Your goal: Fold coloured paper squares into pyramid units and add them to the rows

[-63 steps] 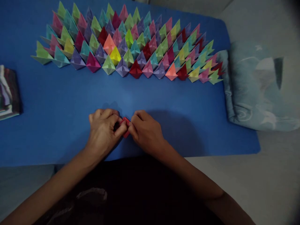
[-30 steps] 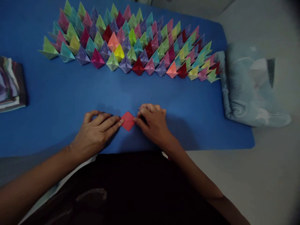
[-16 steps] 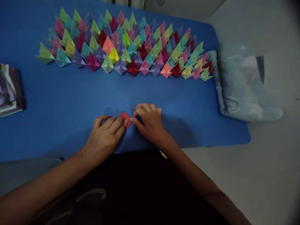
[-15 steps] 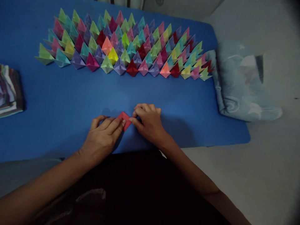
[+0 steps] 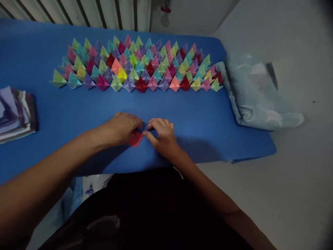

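A small folded red paper (image 5: 135,140) lies on the blue table (image 5: 78,111), close to its front edge. My left hand (image 5: 124,127) bends over the paper's upper left side, and its fingers press down there, covering part of it. At the paper's right corner my right hand (image 5: 161,136) pinches with thumb and forefinger, the other fingers curled. Beyond both hands stand rows of folded paper boats (image 5: 129,84) in many colours, their points upward.
To the left sits a stack of folded cloths or sheets (image 5: 18,114). A rolled grey-blue patterned blanket (image 5: 249,93) rests on the table's right end. White slats (image 5: 109,14) stand behind the far edge, beside a pale wall (image 5: 299,166).
My left hand has moved up and over the red paper, its wrist now higher. My right hand stays at the right corner. The view has tilted, showing more of the far side.
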`<state>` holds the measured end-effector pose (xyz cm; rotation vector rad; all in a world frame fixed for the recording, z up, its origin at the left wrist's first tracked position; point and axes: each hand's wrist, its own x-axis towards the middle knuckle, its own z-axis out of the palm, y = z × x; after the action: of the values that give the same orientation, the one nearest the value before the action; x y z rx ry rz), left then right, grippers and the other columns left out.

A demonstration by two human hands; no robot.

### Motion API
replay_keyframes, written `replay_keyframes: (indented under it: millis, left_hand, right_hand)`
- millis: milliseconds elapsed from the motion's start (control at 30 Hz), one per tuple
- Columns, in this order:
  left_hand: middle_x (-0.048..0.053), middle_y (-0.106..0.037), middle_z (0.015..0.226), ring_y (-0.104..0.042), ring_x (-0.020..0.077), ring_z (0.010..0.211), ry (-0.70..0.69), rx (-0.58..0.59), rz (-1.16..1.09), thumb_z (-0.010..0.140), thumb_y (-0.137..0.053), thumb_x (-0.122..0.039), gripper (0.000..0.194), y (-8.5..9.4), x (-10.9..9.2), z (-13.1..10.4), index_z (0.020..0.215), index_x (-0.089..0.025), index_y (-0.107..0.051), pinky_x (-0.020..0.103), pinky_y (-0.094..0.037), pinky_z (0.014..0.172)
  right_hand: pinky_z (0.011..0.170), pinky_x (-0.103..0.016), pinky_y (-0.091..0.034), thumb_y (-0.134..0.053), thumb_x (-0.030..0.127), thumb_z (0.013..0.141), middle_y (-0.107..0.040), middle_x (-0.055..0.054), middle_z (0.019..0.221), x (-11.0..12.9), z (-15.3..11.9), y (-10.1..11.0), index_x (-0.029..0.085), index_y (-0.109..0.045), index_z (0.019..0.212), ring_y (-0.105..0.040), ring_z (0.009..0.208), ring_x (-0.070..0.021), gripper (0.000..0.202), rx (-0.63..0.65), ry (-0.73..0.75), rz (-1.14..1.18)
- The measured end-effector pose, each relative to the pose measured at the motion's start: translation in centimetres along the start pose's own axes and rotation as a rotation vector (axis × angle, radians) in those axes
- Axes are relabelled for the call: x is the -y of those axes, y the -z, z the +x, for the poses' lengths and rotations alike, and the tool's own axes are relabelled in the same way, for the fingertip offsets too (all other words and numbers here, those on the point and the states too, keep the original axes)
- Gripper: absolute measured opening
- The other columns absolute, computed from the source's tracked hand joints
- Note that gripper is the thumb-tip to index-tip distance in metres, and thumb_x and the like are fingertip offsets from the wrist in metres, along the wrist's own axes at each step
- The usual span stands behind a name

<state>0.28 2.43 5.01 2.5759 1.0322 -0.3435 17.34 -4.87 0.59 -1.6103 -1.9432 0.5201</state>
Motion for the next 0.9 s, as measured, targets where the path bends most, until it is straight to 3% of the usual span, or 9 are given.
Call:
replay_keyframes:
  millis: [100, 200, 300, 367, 433, 500, 567, 733, 900]
  left_hand:
    - [0.004, -0.069, 0.085, -0.062, 0.0239, 0.083, 0.071, 0.108, -0.049, 0.07, -0.062, -0.018, 0.021, 1.0, 0.1, 0.4, 0.089, -0.02, -0.07, 0.033, -0.041, 0.072]
    - [0.001, -0.068, 0.08, -0.06, 0.0194, 0.074, 0.117, 0.133, -0.193, 0.066, -0.064, -0.019, 0.011, 1.1, 0.9, -0.3, 0.076, -0.021, -0.069, 0.029, -0.041, 0.067]
    - [-0.001, -0.066, 0.07, -0.057, 0.0158, 0.066, 0.198, 0.04, -0.636, 0.065, -0.069, -0.026, 0.008, 0.6, 2.0, -1.8, 0.072, -0.021, -0.067, 0.027, -0.042, 0.062]
    - [0.0, -0.068, 0.07, -0.062, 0.0166, 0.068, 0.238, -0.066, -1.004, 0.066, -0.073, -0.033, 0.015, 0.2, 2.1, -2.8, 0.072, -0.021, -0.066, 0.028, -0.047, 0.064]
    - [0.001, -0.07, 0.072, -0.064, 0.017, 0.07, 0.263, -0.257, -1.251, 0.062, -0.079, -0.035, 0.021, -0.4, 1.6, -3.5, 0.069, -0.02, -0.065, 0.028, -0.05, 0.066]
    - [-0.002, -0.066, 0.067, -0.06, 0.0126, 0.063, 0.326, -0.468, -1.355, 0.061, -0.083, -0.033, 0.024, -1.1, 0.7, -3.7, 0.067, -0.02, -0.064, 0.025, -0.048, 0.061]
    - [-0.003, -0.065, 0.066, -0.058, 0.0106, 0.061, 0.349, -0.57, -1.414, 0.063, -0.083, -0.031, 0.023, -1.9, -0.3, -3.6, 0.068, -0.02, -0.064, 0.024, -0.048, 0.061]
    - [0.0, -0.068, 0.072, -0.062, 0.0134, 0.064, 0.251, -0.607, -1.3, 0.076, -0.072, -0.029, 0.014, -3.0, -1.1, -3.6, 0.077, -0.02, -0.062, 0.029, -0.054, 0.063]
    - [0.002, -0.071, 0.088, -0.067, 0.0184, 0.084, 0.021, -0.653, -0.714, 0.089, -0.06, -0.03, 0.011, -2.1, 0.1, -4.6, 0.092, -0.022, -0.066, 0.036, -0.055, 0.078]
  right_hand:
    - [0.094, -0.039, -0.038, -0.061, 0.024, 0.089, -0.071, -0.005, 0.11, -0.5, -0.1, 0.1, 0.023, -0.063, 0.087, -0.061, 0.108, -0.0227, 0.003, -0.064, -0.021, 0.12]
    - [0.098, -0.041, -0.039, -0.062, 0.024, 0.086, -0.071, -0.006, 0.11, -0.7, -0.1, 0.3, 0.024, -0.062, 0.084, -0.061, 0.111, -0.0235, 0.003, -0.098, -0.025, 0.224]
    - [0.095, -0.039, -0.043, -0.062, 0.03, 0.085, -0.07, -0.005, 0.106, -0.4, -0.2, 0.7, 0.024, -0.061, 0.084, -0.062, 0.106, -0.0219, 0.006, -0.115, -0.091, 0.433]
    - [0.089, -0.037, -0.047, -0.064, 0.036, 0.083, -0.07, -0.003, 0.101, 0.2, -0.3, 1.0, 0.025, -0.063, 0.09, -0.063, 0.096, -0.0193, 0.013, -0.077, -0.188, 0.633]
    - [0.083, -0.034, -0.048, -0.071, 0.041, 0.077, -0.069, -0.001, 0.095, 1.0, -0.2, 1.0, 0.025, -0.063, 0.095, -0.062, 0.087, -0.0166, 0.025, -0.012, -0.292, 0.829]
    - [0.079, -0.031, -0.049, -0.076, 0.042, 0.071, -0.068, 0.001, 0.088, 1.7, 0.0, 0.8, 0.025, -0.064, 0.094, -0.061, 0.081, -0.0147, 0.031, 0.042, -0.352, 0.979]
    - [0.076, -0.03, -0.05, -0.077, 0.043, 0.071, -0.067, 0.003, 0.083, 2.3, 0.2, 0.3, 0.024, -0.064, 0.09, -0.061, 0.077, -0.0135, 0.029, 0.076, -0.356, 1.034]
    - [0.065, -0.026, -0.047, -0.067, 0.038, 0.083, -0.064, 0.003, 0.074, 2.4, 0.3, -0.5, 0.022, -0.066, 0.085, -0.057, 0.068, -0.0121, 0.016, 0.075, -0.253, 0.752]
    - [0.077, -0.03, -0.043, -0.057, 0.025, 0.093, -0.07, -0.002, 0.085, 1.7, 0.5, 0.5, 0.021, -0.07, 0.09, -0.059, 0.081, -0.0153, 0.014, -0.011, 0.11, 0.204]
